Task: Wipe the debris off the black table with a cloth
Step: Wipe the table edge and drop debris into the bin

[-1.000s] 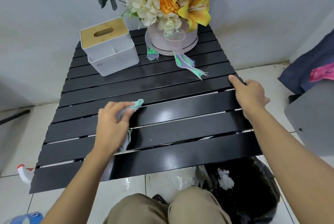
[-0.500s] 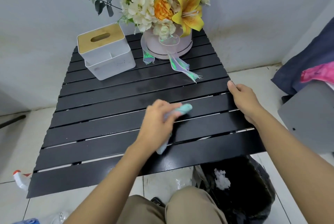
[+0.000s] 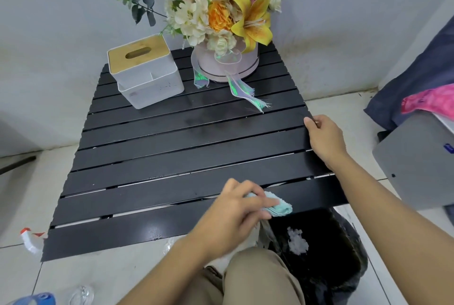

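Observation:
The black slatted table (image 3: 172, 152) fills the middle of the view. My left hand (image 3: 233, 216) grips a light teal cloth (image 3: 280, 207) at the table's near right edge, just above the bin. My right hand (image 3: 324, 137) holds the table's right edge, thumb on top of a slat. A few pale specks lie on the near slats, with a wet patch at the front.
A white tissue box with a wooden lid (image 3: 145, 71) and a flower arrangement in a pale round box (image 3: 228, 58) stand at the back. A black bin (image 3: 317, 248) with white scraps sits under the near right corner. A spray bottle (image 3: 29, 240) lies on the floor left.
My left hand swept the cloth from the table's left middle across to the near right edge over the bin. My right hand stayed on the right edge.

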`<state>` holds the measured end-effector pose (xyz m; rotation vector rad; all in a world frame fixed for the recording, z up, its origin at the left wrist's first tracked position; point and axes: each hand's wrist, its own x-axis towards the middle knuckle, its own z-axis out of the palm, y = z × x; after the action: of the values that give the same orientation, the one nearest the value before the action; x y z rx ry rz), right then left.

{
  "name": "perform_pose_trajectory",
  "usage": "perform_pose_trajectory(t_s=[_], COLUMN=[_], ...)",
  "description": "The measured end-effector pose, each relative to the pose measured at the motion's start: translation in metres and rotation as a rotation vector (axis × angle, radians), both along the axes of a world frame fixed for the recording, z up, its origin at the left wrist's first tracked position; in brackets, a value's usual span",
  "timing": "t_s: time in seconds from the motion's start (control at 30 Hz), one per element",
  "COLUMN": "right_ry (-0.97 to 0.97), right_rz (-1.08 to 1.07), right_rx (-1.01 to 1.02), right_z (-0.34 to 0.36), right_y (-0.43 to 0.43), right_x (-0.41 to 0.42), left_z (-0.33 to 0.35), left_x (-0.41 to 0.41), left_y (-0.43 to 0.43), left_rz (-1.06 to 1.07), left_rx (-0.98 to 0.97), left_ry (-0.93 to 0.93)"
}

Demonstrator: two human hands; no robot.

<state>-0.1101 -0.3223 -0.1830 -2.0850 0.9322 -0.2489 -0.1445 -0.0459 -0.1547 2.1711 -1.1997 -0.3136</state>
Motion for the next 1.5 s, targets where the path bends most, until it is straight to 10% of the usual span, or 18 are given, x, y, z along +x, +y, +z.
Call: perform_pose_trajectory(t_s=[0.27,0.77,1.03,1.5], right_ry=[-0.311,-0.388,-0.407,-0.513], right_rz=[0.190,0.380,0.271,0.152], right_rx=[-0.270,0.173,0.374,0.329], right_z=[0.016,0.023,0.022,-0.010], right_y=[0.086,0.191,0.217,0.218], right_x=[-0.014,0.113,0.211,0.249], left_z=[0.039,0.005,0.003,-0.013], left_x=[0.059,0.203,0.274,0.318], left_y=[0.026,0.058,0.062,0.039], left_rz=[0.101,1.337,1.302,1.256], left_rx=[0.196,-0.759,-0.987,-0.875], left_ry=[0.008,0.209,0.428,0.293])
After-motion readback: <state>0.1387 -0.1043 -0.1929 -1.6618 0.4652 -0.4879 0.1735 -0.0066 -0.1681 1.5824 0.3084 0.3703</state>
